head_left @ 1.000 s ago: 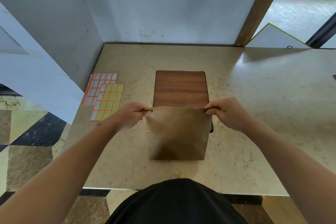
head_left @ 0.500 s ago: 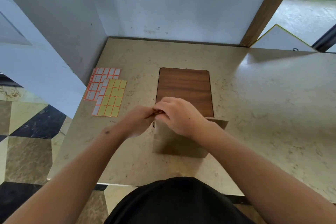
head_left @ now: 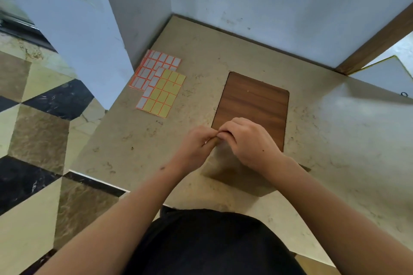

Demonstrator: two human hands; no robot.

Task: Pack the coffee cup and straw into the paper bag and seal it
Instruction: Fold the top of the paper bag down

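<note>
- The paper bag (head_left: 232, 176) stands on the beige stone counter (head_left: 335, 140), near its front edge, directly in front of the person's dark-clothed torso (head_left: 212, 243).
- The left hand (head_left: 196, 147) and right hand (head_left: 248, 140) meet at the bag's top left corner, fingertips touching.
- Both hands have curled fingers that pinch the bag's top edge; the edge itself is hidden under them.
- The right forearm crosses over the bag's top and covers most of it.
- The bag's contents cannot be seen; the cup and straw are out of view.
- A wooden board (head_left: 252, 105) lies flat on the counter just behind the hands.
- Two overlapping label sheets (head_left: 159, 83), one orange-bordered, one yellow, lie to the left of the board, near the wall.
</note>
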